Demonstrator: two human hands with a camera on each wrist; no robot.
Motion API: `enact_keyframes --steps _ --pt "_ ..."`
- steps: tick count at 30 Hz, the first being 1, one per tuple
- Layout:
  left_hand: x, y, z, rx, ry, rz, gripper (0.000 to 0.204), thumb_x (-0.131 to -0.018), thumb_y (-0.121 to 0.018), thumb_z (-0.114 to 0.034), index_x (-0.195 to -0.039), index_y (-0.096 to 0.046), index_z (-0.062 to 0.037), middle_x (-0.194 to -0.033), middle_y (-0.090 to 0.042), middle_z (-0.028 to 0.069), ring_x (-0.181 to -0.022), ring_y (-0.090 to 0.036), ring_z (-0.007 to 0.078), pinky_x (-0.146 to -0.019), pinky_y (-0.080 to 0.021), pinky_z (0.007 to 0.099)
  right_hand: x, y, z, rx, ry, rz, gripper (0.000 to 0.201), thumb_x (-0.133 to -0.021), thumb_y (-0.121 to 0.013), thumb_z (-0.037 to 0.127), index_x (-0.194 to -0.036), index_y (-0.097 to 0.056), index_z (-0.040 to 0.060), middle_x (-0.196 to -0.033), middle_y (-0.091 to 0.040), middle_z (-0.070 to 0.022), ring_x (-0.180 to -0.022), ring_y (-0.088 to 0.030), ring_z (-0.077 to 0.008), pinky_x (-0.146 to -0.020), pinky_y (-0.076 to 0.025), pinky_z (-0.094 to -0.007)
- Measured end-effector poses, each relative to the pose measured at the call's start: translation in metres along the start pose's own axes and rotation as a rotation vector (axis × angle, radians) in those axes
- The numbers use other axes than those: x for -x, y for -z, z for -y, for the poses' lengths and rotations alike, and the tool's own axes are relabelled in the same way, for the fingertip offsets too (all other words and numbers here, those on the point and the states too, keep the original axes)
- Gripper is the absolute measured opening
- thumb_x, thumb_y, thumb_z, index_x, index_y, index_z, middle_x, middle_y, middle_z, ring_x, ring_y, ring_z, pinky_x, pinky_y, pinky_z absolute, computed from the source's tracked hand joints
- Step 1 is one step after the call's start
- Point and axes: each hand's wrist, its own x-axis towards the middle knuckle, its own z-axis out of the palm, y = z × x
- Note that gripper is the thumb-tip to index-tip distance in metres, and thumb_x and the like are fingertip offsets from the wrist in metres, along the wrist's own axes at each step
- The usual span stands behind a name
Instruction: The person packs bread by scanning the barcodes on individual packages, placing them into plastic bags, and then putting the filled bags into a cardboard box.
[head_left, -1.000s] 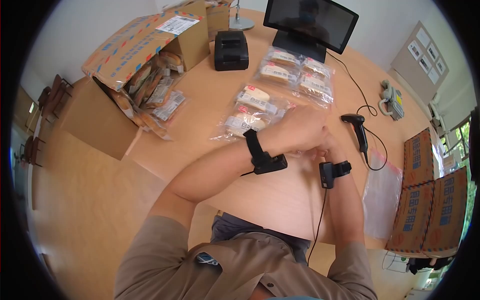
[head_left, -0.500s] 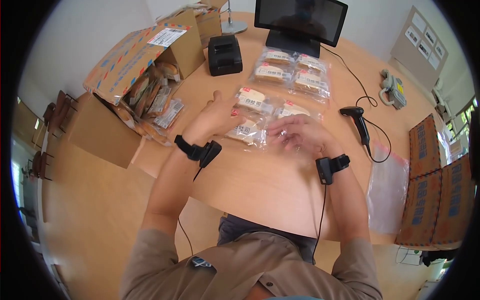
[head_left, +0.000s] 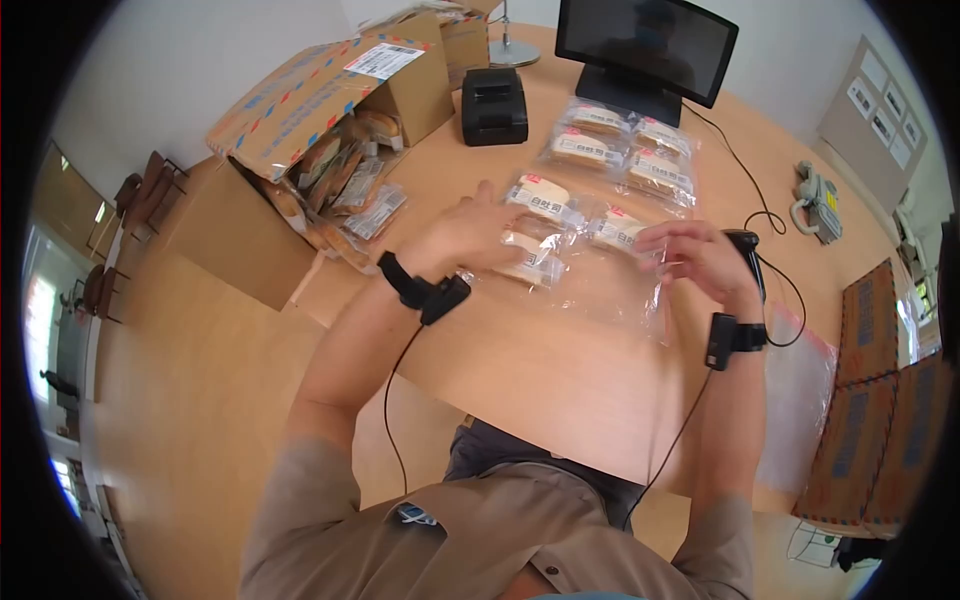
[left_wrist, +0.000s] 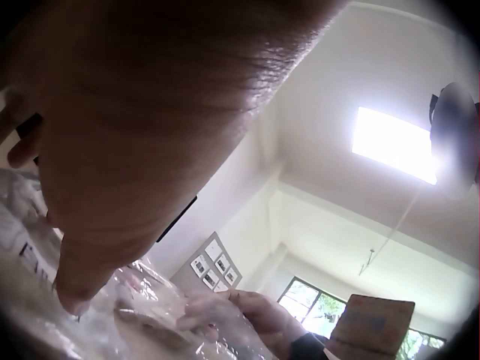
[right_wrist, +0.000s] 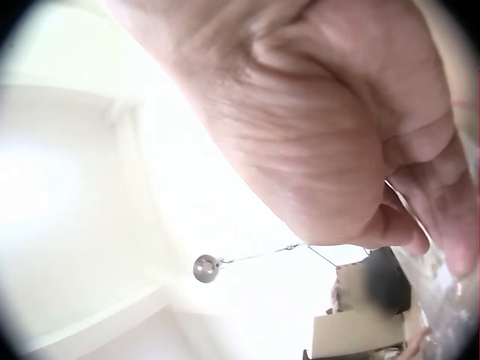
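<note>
A clear plastic bag (head_left: 610,295) holds packs of sliced white bread. These include a back-left pack (head_left: 540,197), a front-left pack (head_left: 530,270) and a right pack (head_left: 612,229). My left hand (head_left: 458,238) reaches in from the left with fingers spread, its fingertips at the left packs and partly covering the front one. At the bag's right side is my right hand (head_left: 708,262), with loosely straight fingers against the plastic. In the right wrist view, the thumb and fingers (right_wrist: 457,251) stand apart beside crinkled plastic. Behind lies another bag (head_left: 620,155) with several bread packs.
An open carton (head_left: 290,110) spills bread packs at the left. A black printer (head_left: 493,108) and a monitor (head_left: 645,50) stand at the back. Right lie a barcode scanner (head_left: 745,245), a telephone (head_left: 817,203), flat plastic bags (head_left: 795,400) and stacked cartons (head_left: 865,400).
My hands began close together over the front bag, then parted. The left hand went to the left packs; the right moved right along the bag, uncovering the right pack.
</note>
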Motion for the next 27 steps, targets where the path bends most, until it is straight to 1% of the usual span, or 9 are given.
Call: enact_keyframes --steps 2,4,6,7,9,12,19,25,27 --pt "-0.008 0.032 0.025 -0.240 0.009 0.058 0.070 -0.086 -0.087 -0.045 -0.144 -0.070 -0.0100 -0.142 -0.064 0.0269 -0.132 -0.061 0.0438 -0.108 -0.054 0.0494 0.023 0.016 0.017 -0.011 0.119 -0.164 0.035 -0.104 -0.063 0.013 -0.135 -0.070 -0.0030 -0.125 -0.078 -0.0130 -0.105 -0.076 -0.0182 -0.083 -0.059 -0.0275" --pt "-0.011 0.057 0.081 -0.206 0.071 -0.071 0.067 -0.079 -0.092 -0.040 -0.131 -0.074 -0.0019 -0.126 -0.075 0.0253 -0.120 -0.071 0.0405 -0.101 -0.058 0.0454 0.042 0.043 0.021 -0.062 0.251 -0.251 0.039 -0.107 -0.064 0.019 -0.141 -0.067 -0.0012 -0.125 -0.078 -0.0110 -0.103 -0.074 -0.0152 -0.080 -0.057 -0.0256" --pt "-0.003 0.095 0.087 -0.244 0.346 0.010 0.067 -0.074 -0.095 -0.036 -0.124 -0.075 0.0049 -0.113 -0.079 0.0258 -0.107 -0.076 0.0405 -0.095 -0.061 0.0437 0.059 0.066 0.023 -0.081 0.298 -0.352 0.040 -0.107 -0.064 0.021 -0.141 -0.066 -0.0006 -0.124 -0.078 -0.0101 -0.101 -0.073 -0.0141 -0.079 -0.056 -0.0253" --pt "-0.002 0.102 0.103 -0.251 0.354 0.007 0.067 -0.074 -0.095 -0.036 -0.124 -0.075 0.0049 -0.113 -0.079 0.0258 -0.107 -0.076 0.0405 -0.095 -0.061 0.0437 0.066 0.077 0.022 -0.098 0.345 -0.469 0.042 -0.108 -0.065 0.024 -0.142 -0.066 -0.0001 -0.123 -0.078 -0.0093 -0.099 -0.072 -0.0130 -0.077 -0.055 -0.0250" --pt "0.000 0.104 0.139 -0.171 0.582 0.094 0.064 -0.073 -0.096 -0.031 -0.118 -0.076 0.0093 -0.115 -0.078 0.0278 -0.110 -0.077 0.0396 -0.094 -0.061 0.0454 0.075 0.098 0.017 -0.108 0.360 -0.513 0.042 -0.109 -0.066 0.025 -0.142 -0.066 0.0004 -0.121 -0.078 -0.0087 -0.099 -0.072 -0.0123 -0.077 -0.054 -0.0245" --pt "0.006 0.092 0.148 -0.325 0.575 -0.032 0.058 -0.071 -0.097 -0.026 -0.113 -0.077 0.0101 -0.118 -0.078 0.0294 -0.113 -0.077 0.0387 -0.096 -0.061 0.0446 0.082 0.114 0.009 -0.129 0.367 -0.582 0.042 -0.109 -0.067 0.027 -0.143 -0.066 0.0010 -0.118 -0.078 -0.0067 -0.098 -0.071 -0.0116 -0.075 -0.053 -0.0233" --pt "-0.007 0.080 0.179 -0.393 0.562 -0.047 0.050 -0.068 -0.093 -0.014 -0.109 -0.077 0.0108 -0.117 -0.077 0.0302 -0.107 -0.078 0.0403 -0.090 -0.064 0.0438 0.077 0.112 -0.003 -0.086 0.251 -0.659 0.038 -0.109 -0.067 0.027 -0.139 -0.068 0.0027 -0.110 -0.078 -0.0052 -0.091 -0.072 -0.0109 -0.074 -0.055 -0.0251" --pt "-0.012 0.096 0.170 -0.489 0.539 0.074 0.043 -0.074 -0.083 -0.008 -0.112 -0.075 0.0103 -0.117 -0.077 0.0300 -0.111 -0.077 0.0413 -0.091 -0.063 0.0454 0.071 0.111 -0.016 0.158 0.079 -0.730 0.037 -0.107 -0.070 0.032 -0.131 -0.071 0.0042 -0.102 -0.076 -0.0046 -0.085 -0.072 -0.0105 -0.072 -0.056 -0.0270" --pt "-0.018 0.095 0.185 -0.438 0.477 -0.186 0.049 -0.080 -0.077 -0.007 -0.124 -0.069 0.0095 -0.124 -0.075 0.0300 -0.118 -0.073 0.0415 -0.097 -0.060 0.0452 0.069 0.111 -0.018 0.175 0.067 -0.723 0.037 -0.107 -0.070 0.034 -0.130 -0.071 0.0042 -0.101 -0.075 -0.0041 -0.084 -0.071 -0.0103 -0.071 -0.056 -0.0275"
